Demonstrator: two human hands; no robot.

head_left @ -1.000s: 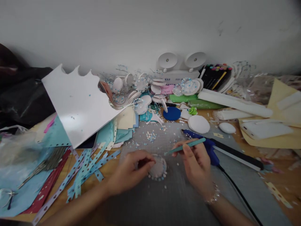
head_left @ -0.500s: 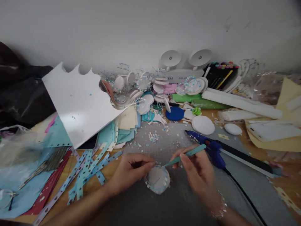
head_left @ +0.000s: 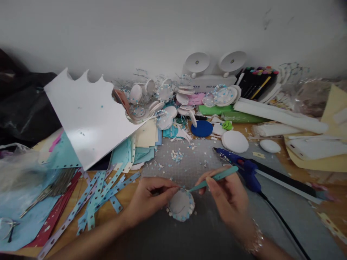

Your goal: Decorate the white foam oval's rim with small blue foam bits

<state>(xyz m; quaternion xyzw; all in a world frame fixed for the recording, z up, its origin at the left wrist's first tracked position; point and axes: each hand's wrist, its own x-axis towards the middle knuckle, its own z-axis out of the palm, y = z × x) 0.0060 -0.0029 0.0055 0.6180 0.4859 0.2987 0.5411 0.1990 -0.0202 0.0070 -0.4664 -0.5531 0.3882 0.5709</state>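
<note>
A round white disc (head_left: 180, 206), edged with tiny blue and white paper pieces, lies low in the middle of the view. My left hand (head_left: 154, 196) pinches its upper left rim between thumb and fingertips. From the other side my right hand (head_left: 226, 193) grips teal tweezers (head_left: 222, 174), whose tips meet the upper right rim. Whether the tips hold a piece is too small to tell. Beyond the disc is a small heap of blue and white paper bits (head_left: 177, 156) on the grey cutting mat (head_left: 200, 238).
A blue glue gun (head_left: 248, 171) lies right of my right hand, its cord running toward me. Punched paper strips (head_left: 96, 198) and a white scalloped board (head_left: 86, 119) are on the left. More decorated discs (head_left: 164, 119), a blue disc (head_left: 202, 128) and markers (head_left: 257, 85) stand at the back.
The view has shifted slightly. Both hands keep nearly the same place at the disc's rim, and the tweezer tips still touch it.
</note>
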